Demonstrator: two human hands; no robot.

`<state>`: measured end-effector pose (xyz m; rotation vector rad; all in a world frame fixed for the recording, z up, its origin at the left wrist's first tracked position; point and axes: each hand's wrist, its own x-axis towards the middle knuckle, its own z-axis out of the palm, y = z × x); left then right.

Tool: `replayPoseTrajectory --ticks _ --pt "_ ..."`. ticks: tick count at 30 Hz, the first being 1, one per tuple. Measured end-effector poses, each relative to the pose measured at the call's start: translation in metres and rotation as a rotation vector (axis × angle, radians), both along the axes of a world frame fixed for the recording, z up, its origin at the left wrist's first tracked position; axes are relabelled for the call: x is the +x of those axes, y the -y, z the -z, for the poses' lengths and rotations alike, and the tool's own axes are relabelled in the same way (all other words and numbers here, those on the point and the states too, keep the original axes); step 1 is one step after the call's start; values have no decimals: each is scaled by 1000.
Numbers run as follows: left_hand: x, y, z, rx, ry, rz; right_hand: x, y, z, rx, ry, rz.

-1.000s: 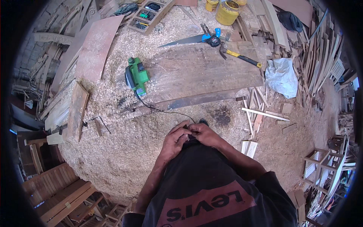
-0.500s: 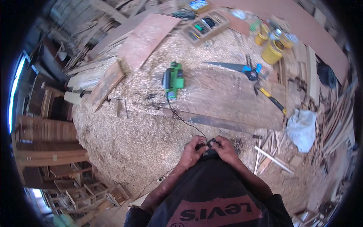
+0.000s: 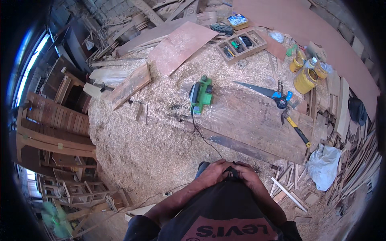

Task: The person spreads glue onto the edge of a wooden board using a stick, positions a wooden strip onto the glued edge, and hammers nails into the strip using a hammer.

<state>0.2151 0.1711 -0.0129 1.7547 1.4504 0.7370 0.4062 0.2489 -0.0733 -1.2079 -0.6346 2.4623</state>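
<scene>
My left hand (image 3: 217, 172) and my right hand (image 3: 246, 173) meet close in front of my dark shirt. Their fingers are closed round a small black thing (image 3: 232, 173), too covered to name. A thin black cord (image 3: 206, 141) runs from a green electric planer (image 3: 205, 96) down to my hands; whether it joins the black thing is hidden. The planer rests on a shavings-strewn wooden board (image 3: 249, 116) ahead of me. To its right lie a handsaw (image 3: 257, 88) with a blue handle and a claw hammer (image 3: 296, 130) with a yellow and black grip.
Wood shavings (image 3: 124, 148) cover much of the floor. A divided wooden box (image 3: 243, 47) of small things stands at the back, near yellow containers (image 3: 305, 81). Wooden furniture (image 3: 56, 136) lines the left. A white sack (image 3: 324, 166) and stacked wood strips (image 3: 358, 160) lie right.
The view has shifted, so the planer and tools appear farther right and lower. Both hands stay together at the black thing, their fingers now closer over it.
</scene>
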Motion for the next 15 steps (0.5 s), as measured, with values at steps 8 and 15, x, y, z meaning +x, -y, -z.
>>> replayPoseTrajectory --ticks 8,15 --pt "-22 -12 19 -106 -145 -28 -25 9 -63 727 364 -227" --pt "-70 -41 20 -856 601 -72 -48 5 -61 1190 655 -264"
